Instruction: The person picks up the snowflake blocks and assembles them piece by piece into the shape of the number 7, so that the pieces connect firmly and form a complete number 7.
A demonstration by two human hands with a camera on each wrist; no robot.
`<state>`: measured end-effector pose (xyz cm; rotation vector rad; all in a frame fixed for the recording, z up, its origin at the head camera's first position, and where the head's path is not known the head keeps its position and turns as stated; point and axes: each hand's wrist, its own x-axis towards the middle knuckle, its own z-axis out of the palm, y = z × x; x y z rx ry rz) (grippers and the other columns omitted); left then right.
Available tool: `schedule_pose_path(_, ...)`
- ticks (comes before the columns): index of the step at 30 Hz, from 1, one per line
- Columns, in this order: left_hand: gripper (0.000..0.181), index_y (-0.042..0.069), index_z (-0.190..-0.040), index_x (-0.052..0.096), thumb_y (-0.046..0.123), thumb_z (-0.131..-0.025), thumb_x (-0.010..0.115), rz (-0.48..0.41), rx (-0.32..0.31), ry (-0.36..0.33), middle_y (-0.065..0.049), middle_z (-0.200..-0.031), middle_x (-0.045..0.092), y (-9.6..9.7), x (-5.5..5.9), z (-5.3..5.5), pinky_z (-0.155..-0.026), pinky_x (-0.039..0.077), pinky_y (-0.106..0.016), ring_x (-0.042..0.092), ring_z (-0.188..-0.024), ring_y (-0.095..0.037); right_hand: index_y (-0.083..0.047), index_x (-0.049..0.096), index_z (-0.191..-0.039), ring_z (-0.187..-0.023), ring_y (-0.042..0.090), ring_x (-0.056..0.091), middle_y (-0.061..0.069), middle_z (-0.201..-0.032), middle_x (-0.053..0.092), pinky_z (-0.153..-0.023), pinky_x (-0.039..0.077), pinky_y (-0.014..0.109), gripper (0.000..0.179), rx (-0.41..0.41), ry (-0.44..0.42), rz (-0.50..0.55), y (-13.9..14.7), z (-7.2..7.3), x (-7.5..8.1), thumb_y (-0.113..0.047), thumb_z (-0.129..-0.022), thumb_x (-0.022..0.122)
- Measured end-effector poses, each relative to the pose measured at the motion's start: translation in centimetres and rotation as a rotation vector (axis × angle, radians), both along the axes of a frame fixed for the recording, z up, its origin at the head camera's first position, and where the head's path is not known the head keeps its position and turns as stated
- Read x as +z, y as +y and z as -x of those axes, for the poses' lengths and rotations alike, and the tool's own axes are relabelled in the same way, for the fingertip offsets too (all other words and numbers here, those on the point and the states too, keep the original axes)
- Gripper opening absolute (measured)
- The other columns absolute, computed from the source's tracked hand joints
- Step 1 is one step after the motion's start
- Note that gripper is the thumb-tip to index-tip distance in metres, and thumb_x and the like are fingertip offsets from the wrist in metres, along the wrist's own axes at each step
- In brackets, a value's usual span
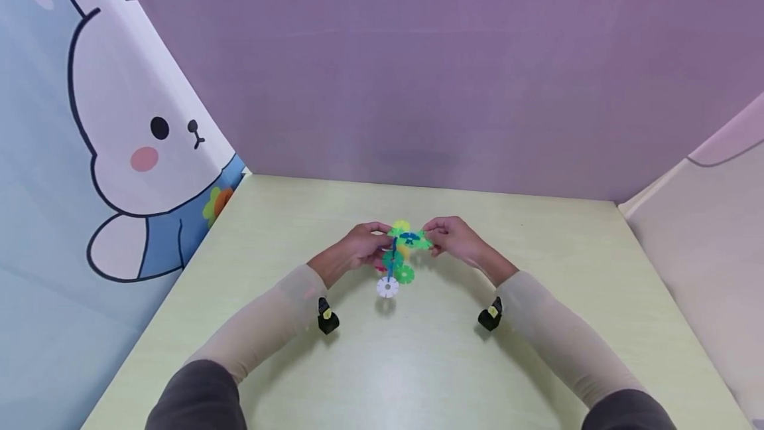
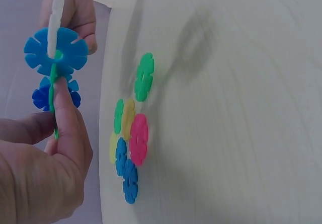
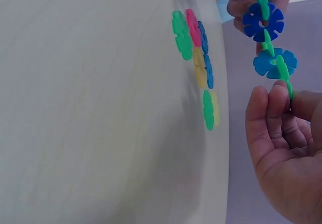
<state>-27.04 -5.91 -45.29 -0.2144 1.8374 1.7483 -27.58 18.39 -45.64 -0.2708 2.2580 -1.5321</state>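
Note:
A joined chain of notched, flower-shaped plastic discs (image 1: 410, 238) is held up between both hands above the table. My left hand (image 1: 361, 244) pinches a green disc (image 2: 53, 100) of it between thumb and fingers. At the other end, my right hand (image 1: 456, 239) pinches a green disc (image 3: 284, 72) at its edge. Blue discs (image 3: 263, 22) slot crosswise into the green ones. A white disc (image 1: 387, 286) sticks out toward the near side, attached through a blue disc (image 2: 70, 50). Fingers hide parts of the chain.
Several loose discs lie on the pale table (image 1: 418, 363) beneath the hands: green (image 2: 144, 77), pink (image 2: 139, 139), yellow (image 3: 199, 67) and blue (image 2: 130, 181). A purple curtain (image 1: 418, 71) stands behind the table, and a rabbit-print cloth (image 1: 119, 111) hangs at the left.

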Motion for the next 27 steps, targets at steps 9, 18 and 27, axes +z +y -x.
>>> schedule_pose_path(9,0.025,0.013,-0.126,0.064,0.014,-0.101,0.063,0.057,-0.043,0.013,-0.006,-0.093,0.068,-0.3,0.1,0.4,-0.055,0.059,-0.029,0.065,-0.064,-0.015,0.005,0.063,-0.121,-0.071,0.014,0.060,0.006,-0.085,0.064,-0.071,0.060,0.029,0.023,0.023,0.011,-0.044,0.0,-0.1,-0.4,-0.008,-0.105,0.053)
schedule_pose_path(18,0.025,0.014,-0.125,0.064,0.014,-0.100,0.064,0.067,-0.046,0.022,-0.005,-0.093,0.069,-0.8,0.1,0.2,-0.058,0.060,-0.031,0.066,-0.063,-0.016,-0.001,0.064,-0.121,-0.074,0.016,0.061,0.014,-0.095,0.068,-0.071,0.059,0.030,0.023,0.083,0.010,-0.119,-0.1,-0.1,0.3,-0.014,-0.106,0.055)
schedule_pose_path(27,0.028,0.013,-0.128,0.062,0.013,-0.100,0.063,0.039,-0.055,0.021,-0.006,-0.093,0.067,-1.1,-0.2,-0.2,-0.074,0.064,-0.043,0.069,-0.066,-0.017,-0.004,0.066,-0.120,-0.077,0.019,0.062,0.011,-0.096,0.068,-0.071,0.059,0.031,0.022,0.077,0.016,-0.153,-0.2,0.0,-0.1,-0.017,-0.106,0.056)
